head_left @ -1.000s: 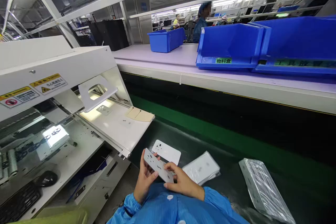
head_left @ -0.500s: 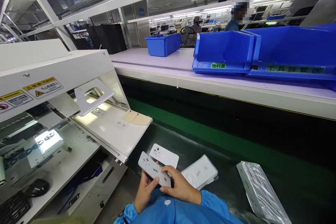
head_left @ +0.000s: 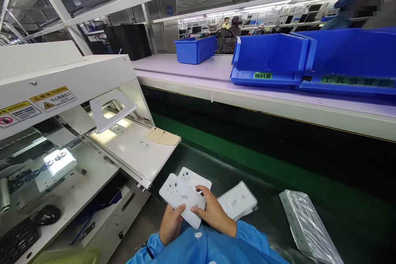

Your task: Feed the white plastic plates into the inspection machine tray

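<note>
A white phone back cover with several camera holes at its far left end is held tilted before my body. My left hand grips its lower left edge, thumb on top. At the right edge, my right hand holds it with thumb and fingers. Partly hidden behind it, a second white phone back cover lies on the dark green belt. Just right of my right hand is a plastic-wrapped stack of white covers.
A long plastic-wrapped stack lies further right. On the left stands a white machine with a protruding tray. Blue bins line the shelf beyond the belt. A person is behind the bins.
The held cover has turned its flat face more toward me and now overlaps the cover behind it. Both hands keep hold of it. The person in the background has moved right.
</note>
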A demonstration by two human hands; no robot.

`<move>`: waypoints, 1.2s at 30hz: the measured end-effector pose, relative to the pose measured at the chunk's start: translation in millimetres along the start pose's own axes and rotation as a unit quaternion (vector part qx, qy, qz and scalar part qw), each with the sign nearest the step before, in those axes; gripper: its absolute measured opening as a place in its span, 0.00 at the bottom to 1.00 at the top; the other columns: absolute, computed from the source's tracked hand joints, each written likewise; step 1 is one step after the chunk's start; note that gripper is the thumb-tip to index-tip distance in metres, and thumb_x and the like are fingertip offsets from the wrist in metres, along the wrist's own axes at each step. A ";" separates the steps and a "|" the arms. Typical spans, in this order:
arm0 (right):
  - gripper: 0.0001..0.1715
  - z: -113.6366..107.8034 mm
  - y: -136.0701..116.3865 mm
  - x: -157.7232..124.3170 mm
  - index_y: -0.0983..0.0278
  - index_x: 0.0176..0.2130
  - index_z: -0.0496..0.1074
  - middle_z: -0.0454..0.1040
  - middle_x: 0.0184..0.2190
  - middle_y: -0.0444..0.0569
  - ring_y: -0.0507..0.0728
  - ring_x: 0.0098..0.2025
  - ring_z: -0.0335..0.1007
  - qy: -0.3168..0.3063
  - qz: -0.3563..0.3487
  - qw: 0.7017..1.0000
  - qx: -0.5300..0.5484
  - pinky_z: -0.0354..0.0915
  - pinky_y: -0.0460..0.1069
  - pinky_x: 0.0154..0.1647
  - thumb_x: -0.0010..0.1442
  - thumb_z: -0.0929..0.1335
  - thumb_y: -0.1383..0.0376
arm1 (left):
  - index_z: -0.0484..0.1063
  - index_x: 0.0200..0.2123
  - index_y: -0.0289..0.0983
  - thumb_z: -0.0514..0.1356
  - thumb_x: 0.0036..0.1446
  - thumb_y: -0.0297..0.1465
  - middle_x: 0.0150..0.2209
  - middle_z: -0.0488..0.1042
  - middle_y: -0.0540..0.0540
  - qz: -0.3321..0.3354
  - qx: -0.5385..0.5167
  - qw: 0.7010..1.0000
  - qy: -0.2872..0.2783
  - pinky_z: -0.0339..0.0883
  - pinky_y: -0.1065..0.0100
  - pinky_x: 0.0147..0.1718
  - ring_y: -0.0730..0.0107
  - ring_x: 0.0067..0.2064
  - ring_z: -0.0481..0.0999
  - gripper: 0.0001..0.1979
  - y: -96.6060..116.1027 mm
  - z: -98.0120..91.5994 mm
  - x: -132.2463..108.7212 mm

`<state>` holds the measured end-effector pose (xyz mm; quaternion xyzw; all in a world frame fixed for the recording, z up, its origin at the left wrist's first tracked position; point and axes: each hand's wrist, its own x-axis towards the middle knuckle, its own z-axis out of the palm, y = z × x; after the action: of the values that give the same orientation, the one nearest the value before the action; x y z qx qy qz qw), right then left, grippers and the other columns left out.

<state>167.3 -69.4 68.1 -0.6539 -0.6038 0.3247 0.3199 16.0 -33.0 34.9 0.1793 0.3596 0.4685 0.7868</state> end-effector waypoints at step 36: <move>0.34 36.0 0.9 51.0 0.61 0.57 0.60 0.61 0.56 0.56 0.63 0.58 0.56 -0.050 -0.174 0.969 -0.168 0.58 0.61 0.57 0.55 0.66 0.50 | 0.71 0.47 0.32 0.69 0.40 0.36 0.44 0.77 0.38 -0.005 -0.097 0.995 -0.033 0.53 0.48 0.58 0.47 0.54 0.68 0.29 31.9 -29.6 22.6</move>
<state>141.7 -17.7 44.4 -0.5663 -0.7693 0.1904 0.2264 -18.3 0.7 25.6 0.1154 0.2870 0.4909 0.8144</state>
